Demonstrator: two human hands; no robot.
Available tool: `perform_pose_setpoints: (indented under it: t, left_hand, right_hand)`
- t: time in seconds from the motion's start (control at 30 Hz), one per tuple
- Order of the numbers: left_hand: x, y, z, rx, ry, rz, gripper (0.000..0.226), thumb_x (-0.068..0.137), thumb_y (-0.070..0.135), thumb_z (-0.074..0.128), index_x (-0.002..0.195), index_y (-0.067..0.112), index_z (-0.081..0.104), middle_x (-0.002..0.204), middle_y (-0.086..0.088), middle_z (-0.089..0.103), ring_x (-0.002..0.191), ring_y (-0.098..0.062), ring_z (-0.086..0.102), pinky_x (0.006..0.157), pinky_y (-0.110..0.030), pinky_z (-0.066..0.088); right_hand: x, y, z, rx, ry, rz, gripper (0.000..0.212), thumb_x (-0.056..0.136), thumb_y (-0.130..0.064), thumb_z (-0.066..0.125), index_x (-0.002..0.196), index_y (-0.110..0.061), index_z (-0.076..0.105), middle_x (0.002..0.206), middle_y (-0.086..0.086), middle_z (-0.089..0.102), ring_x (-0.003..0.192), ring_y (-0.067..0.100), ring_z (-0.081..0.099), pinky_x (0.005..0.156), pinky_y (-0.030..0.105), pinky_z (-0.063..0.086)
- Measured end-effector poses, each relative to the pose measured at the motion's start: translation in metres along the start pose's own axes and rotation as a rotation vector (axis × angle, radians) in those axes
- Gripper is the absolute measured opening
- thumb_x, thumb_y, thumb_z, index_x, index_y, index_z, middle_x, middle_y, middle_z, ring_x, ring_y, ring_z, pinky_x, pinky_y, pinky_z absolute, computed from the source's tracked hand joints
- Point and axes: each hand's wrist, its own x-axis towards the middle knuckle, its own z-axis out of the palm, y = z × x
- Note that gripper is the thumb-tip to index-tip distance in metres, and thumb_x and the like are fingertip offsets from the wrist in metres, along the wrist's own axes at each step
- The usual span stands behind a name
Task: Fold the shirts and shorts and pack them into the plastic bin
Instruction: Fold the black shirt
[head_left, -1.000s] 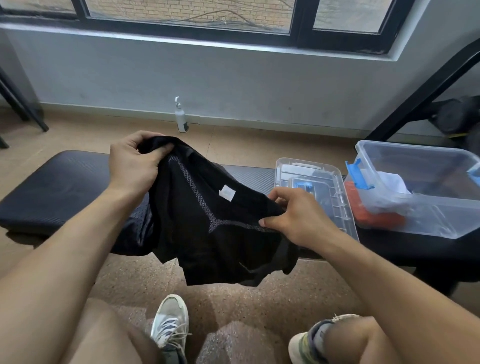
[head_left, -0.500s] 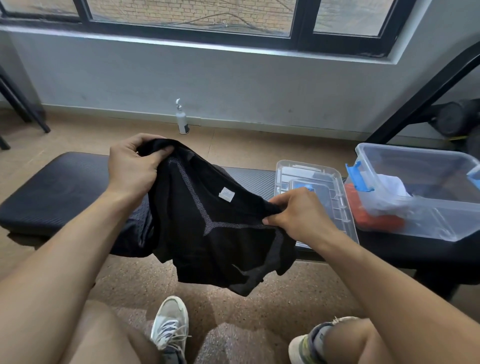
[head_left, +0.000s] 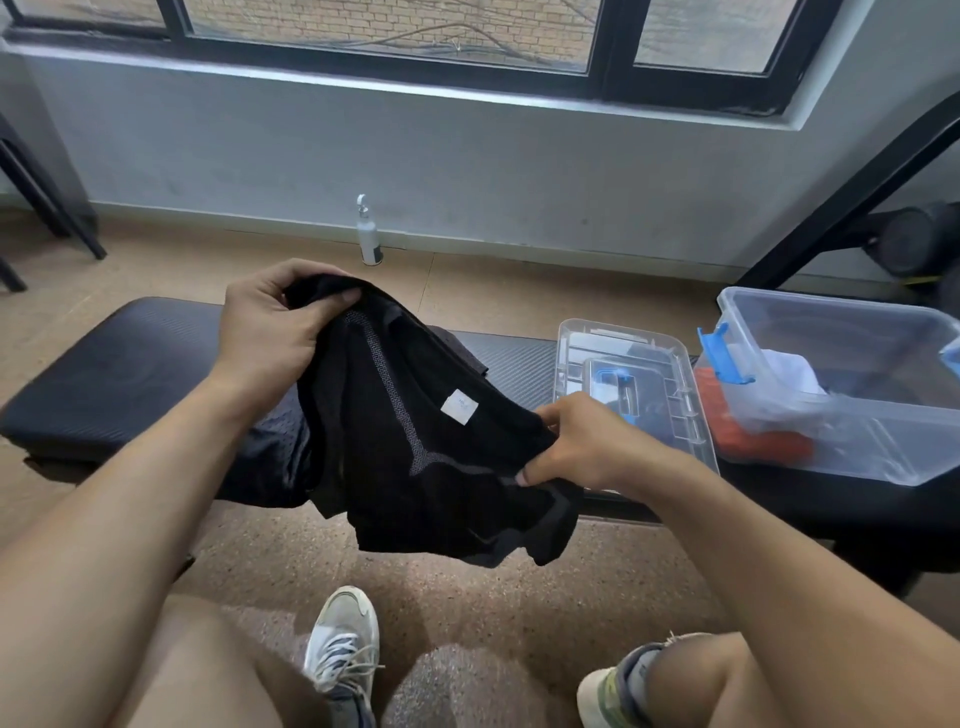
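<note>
Black shirt (head_left: 431, 447) unfolded, gripped by left hand (head_left: 270, 322) and right hand (head_left: 587, 447); plastic bin (head_left: 852, 415) already holds some clothes, folding remains.

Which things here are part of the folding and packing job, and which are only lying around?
Part of the job:
- black garment, gripped by left hand and right hand
- mesh garment on the bench
- plastic bin holding orange clothing and white clothing
- bin lid

Lying around:
- white bottle by the wall
- black frame
</note>
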Motion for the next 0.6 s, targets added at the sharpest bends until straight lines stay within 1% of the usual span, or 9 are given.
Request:
perform_pose_setpoints:
  t: [0.13, 0.2, 0.27, 0.33, 0.37, 0.43, 0.5, 0.57, 0.6]
  left_hand:
    - [0.004, -0.007, -0.005, -0.007, 0.012, -0.007, 0.014, 0.082, 0.012, 0.082, 0.092, 0.021, 0.077, 0.089, -0.001, 0.075, 0.084, -0.010, 0.067, 0.090, -0.035, 0.056]
    - [0.005, -0.008, -0.006, -0.012, 0.002, -0.006, 0.015, 0.082, 0.011, 0.082, 0.091, 0.021, 0.076, 0.088, 0.001, 0.075, 0.083, -0.009, 0.067, 0.089, -0.034, 0.056]
    - [0.005, -0.008, -0.006, -0.012, -0.003, -0.009, 0.015, 0.082, 0.010, 0.082, 0.091, 0.020, 0.077, 0.090, -0.003, 0.075, 0.084, -0.011, 0.067, 0.091, -0.037, 0.056]
    - [0.005, -0.009, -0.007, -0.012, 0.006, -0.020, 0.014, 0.082, 0.010, 0.082, 0.092, 0.019, 0.077, 0.093, -0.007, 0.075, 0.085, -0.014, 0.067, 0.094, -0.041, 0.055]
    - [0.006, -0.009, -0.008, -0.018, 0.012, -0.029, 0.014, 0.082, 0.010, 0.082, 0.091, 0.019, 0.077, 0.092, -0.006, 0.075, 0.086, -0.014, 0.067, 0.095, -0.043, 0.055]
    - [0.006, -0.010, -0.010, -0.033, 0.014, -0.054, 0.014, 0.081, 0.011, 0.083, 0.087, 0.022, 0.078, 0.089, -0.001, 0.076, 0.085, -0.015, 0.067, 0.096, -0.045, 0.055]
    - [0.006, -0.012, -0.011, -0.035, -0.007, -0.093, 0.013, 0.079, 0.012, 0.084, 0.087, 0.022, 0.079, 0.089, 0.000, 0.077, 0.086, -0.015, 0.069, 0.096, -0.043, 0.056]
    - [0.004, -0.010, -0.013, -0.041, -0.068, -0.149, 0.015, 0.076, 0.013, 0.085, 0.089, 0.017, 0.079, 0.093, -0.004, 0.078, 0.087, -0.016, 0.071, 0.093, -0.036, 0.058]
    - [0.003, -0.008, -0.015, -0.039, -0.114, -0.175, 0.018, 0.073, 0.014, 0.085, 0.089, 0.015, 0.079, 0.093, -0.006, 0.079, 0.087, -0.017, 0.072, 0.089, -0.033, 0.059]
  right_hand:
    - [0.003, -0.002, -0.005, 0.000, 0.046, -0.019, 0.032, 0.069, -0.026, 0.092, 0.098, -0.023, 0.079, 0.089, -0.007, 0.078, 0.085, 0.012, 0.074, 0.087, 0.041, 0.060]
    - [0.003, -0.001, -0.008, 0.016, 0.083, -0.014, 0.026, 0.070, -0.029, 0.092, 0.092, -0.022, 0.079, 0.085, -0.005, 0.078, 0.083, 0.013, 0.074, 0.085, 0.041, 0.061]
    - [0.003, 0.000, -0.012, 0.042, 0.109, -0.005, 0.023, 0.070, -0.030, 0.092, 0.085, -0.024, 0.077, 0.081, -0.004, 0.078, 0.080, 0.012, 0.074, 0.085, 0.041, 0.061]
    - [0.001, 0.001, -0.018, 0.058, 0.132, 0.004, 0.028, 0.067, -0.031, 0.094, 0.087, -0.025, 0.076, 0.081, -0.006, 0.078, 0.078, 0.011, 0.074, 0.085, 0.041, 0.061]
    - [0.000, 0.001, -0.021, 0.058, 0.133, 0.019, 0.032, 0.065, -0.033, 0.094, 0.090, -0.025, 0.077, 0.081, -0.006, 0.078, 0.078, 0.011, 0.074, 0.085, 0.040, 0.061]
    - [-0.005, -0.001, -0.031, 0.045, 0.069, 0.041, 0.034, 0.066, -0.035, 0.093, 0.095, -0.026, 0.078, 0.084, -0.008, 0.078, 0.080, 0.010, 0.074, 0.085, 0.036, 0.060]
    - [-0.012, -0.002, -0.041, -0.016, 0.000, 0.059, 0.034, 0.068, -0.036, 0.092, 0.097, -0.028, 0.077, 0.088, -0.008, 0.078, 0.085, 0.011, 0.073, 0.086, 0.033, 0.058]
    - [-0.019, 0.000, -0.053, -0.123, -0.004, 0.053, 0.034, 0.068, -0.034, 0.092, 0.097, -0.029, 0.076, 0.089, -0.010, 0.078, 0.088, 0.011, 0.073, 0.086, 0.032, 0.057]
    - [-0.025, 0.001, -0.060, -0.141, 0.002, 0.047, 0.032, 0.069, -0.029, 0.092, 0.096, -0.027, 0.075, 0.088, -0.010, 0.078, 0.087, 0.013, 0.073, 0.083, 0.032, 0.057]
